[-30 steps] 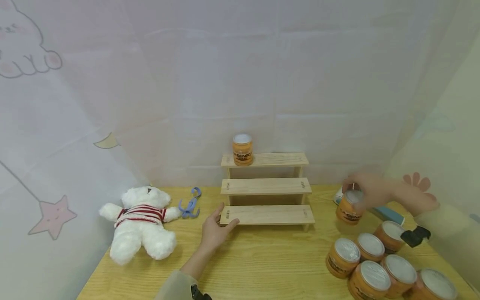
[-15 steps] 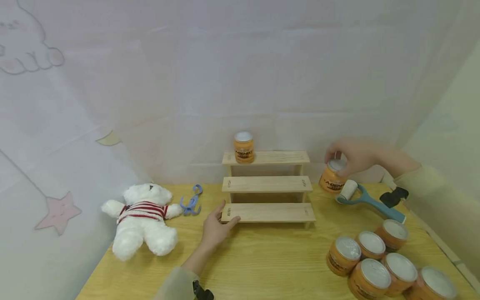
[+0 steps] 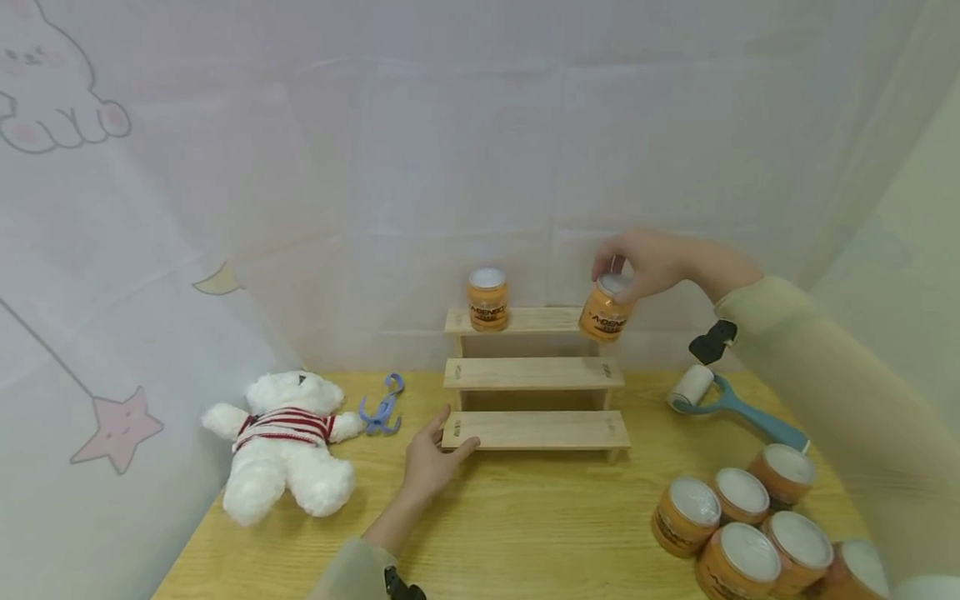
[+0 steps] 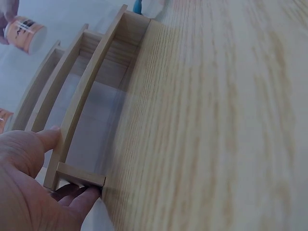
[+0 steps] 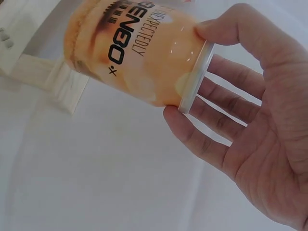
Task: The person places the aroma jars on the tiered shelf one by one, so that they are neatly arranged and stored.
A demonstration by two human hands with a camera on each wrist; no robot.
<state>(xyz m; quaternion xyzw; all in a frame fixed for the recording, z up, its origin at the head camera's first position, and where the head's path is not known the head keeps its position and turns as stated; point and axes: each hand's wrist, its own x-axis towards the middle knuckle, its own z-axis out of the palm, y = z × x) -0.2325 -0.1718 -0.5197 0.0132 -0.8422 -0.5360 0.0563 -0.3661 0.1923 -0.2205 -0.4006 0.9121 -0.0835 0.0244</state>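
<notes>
My right hand (image 3: 647, 265) holds an orange can (image 3: 606, 315) by its pale lid, thumb on one side and fingertips on the other. The can hangs slightly tilted at the right end of the top step, overlapping that end in the head view. In the right wrist view dark lettering shows on the can (image 5: 139, 53). A three-step wooden shelf (image 3: 532, 372) stands against the back cloth. My left hand (image 3: 431, 458) grips the left end of its lowest step; the left wrist view shows the thumb on the board's front edge and fingers around the leg. Another orange can (image 3: 487, 302) stands upright on the top step's left end.
Several orange cans (image 3: 742, 560) stand grouped at the front right, partly behind the right sleeve (image 3: 840, 367). A blue-handled lint roller (image 3: 750, 410) lies right of the shelf. A white teddy bear (image 3: 288, 450) and a purple hook (image 3: 383, 408) lie to the left.
My right hand has carried the can from above the right-hand cans up and leftward to the top step's right end. The lint roller has come into fuller view. The left hand stays put.
</notes>
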